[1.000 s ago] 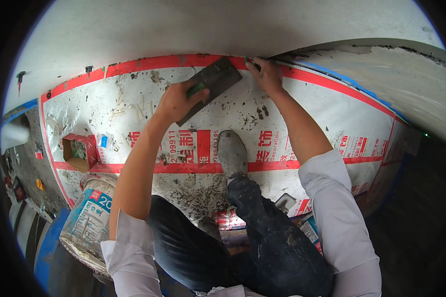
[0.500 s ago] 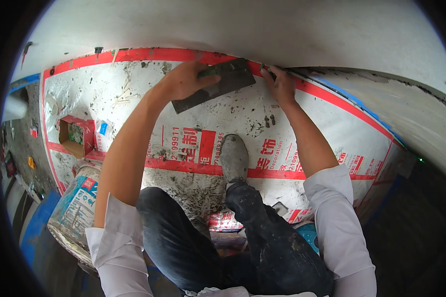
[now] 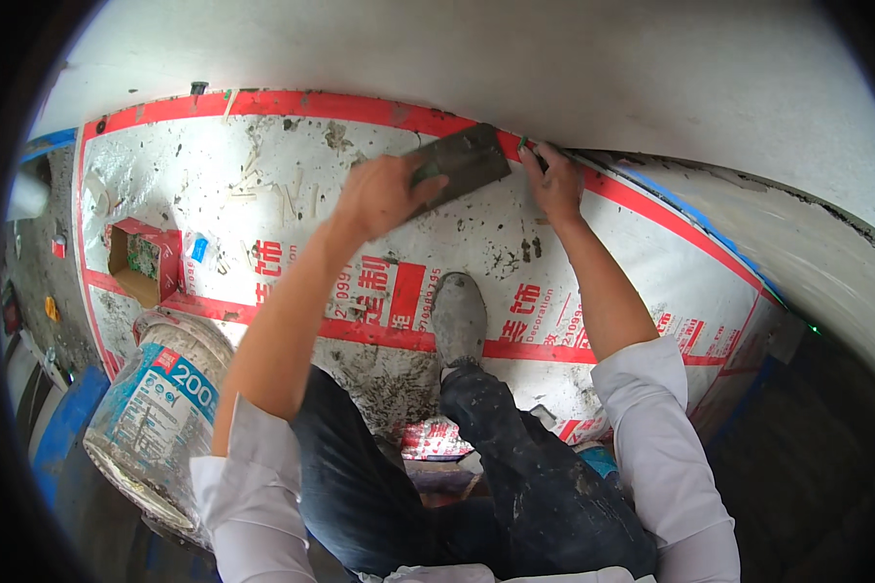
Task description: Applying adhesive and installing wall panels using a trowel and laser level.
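Note:
My left hand is wrapped around the handle of a flat, dark plastering trowel. Its rectangular blade is tilted and hovers over the printed white floor sheet, with the far end close to the sheet's red border at the wall foot. Just right of the blade, my right hand is closed near that border. A small green piece shows at its fingertips; its kind is too small to tell.
A dirt-smeared bucket stands at my left, near an opened red box. Pale wall panels rise ahead, with a dark gap at the right. My grey boot rests on the sheet, among dark crumbs and thin slivers.
My left hand and the trowel have shifted right and nearer to me, the blade at a steeper slant. My right hand stays almost in place. The view has moved slightly.

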Demonstrator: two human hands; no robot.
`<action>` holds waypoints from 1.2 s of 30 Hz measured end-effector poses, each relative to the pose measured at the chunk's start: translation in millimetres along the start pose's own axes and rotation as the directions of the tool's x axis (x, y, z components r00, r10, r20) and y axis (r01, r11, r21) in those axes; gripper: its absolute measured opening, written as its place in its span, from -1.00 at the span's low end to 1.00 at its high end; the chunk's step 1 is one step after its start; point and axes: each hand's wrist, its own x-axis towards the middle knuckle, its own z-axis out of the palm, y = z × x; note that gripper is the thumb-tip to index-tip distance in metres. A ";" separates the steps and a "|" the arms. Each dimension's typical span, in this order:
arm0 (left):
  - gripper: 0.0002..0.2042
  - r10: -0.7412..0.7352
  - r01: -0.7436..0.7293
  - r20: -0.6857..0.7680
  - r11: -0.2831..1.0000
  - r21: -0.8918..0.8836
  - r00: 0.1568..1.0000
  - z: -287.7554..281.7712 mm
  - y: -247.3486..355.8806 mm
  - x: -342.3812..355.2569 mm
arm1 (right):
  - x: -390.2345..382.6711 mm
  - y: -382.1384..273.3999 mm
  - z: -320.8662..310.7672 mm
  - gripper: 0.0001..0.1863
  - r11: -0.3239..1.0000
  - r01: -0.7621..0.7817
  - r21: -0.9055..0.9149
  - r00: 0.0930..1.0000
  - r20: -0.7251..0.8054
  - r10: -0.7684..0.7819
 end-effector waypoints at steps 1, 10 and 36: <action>-0.56 -0.025 0.025 -0.032 1.000 -0.018 0.999 11.8 3.3 -2.8 | 0.4 0.9 0.4 -0.60 1.000 0.002 -0.004 1.000 -0.003 -0.002; -0.57 0.041 -0.035 -0.111 0.998 0.052 0.993 -3.1 -13.0 7.1 | -4.2 -1.9 0.9 -0.61 1.000 -0.009 -0.014 1.000 0.017 0.009; -0.60 0.066 -0.066 -0.275 0.998 0.008 0.959 18.9 -28.8 4.8 | 4.4 2.0 1.4 -0.58 1.000 -0.008 0.002 1.000 0.022 0.008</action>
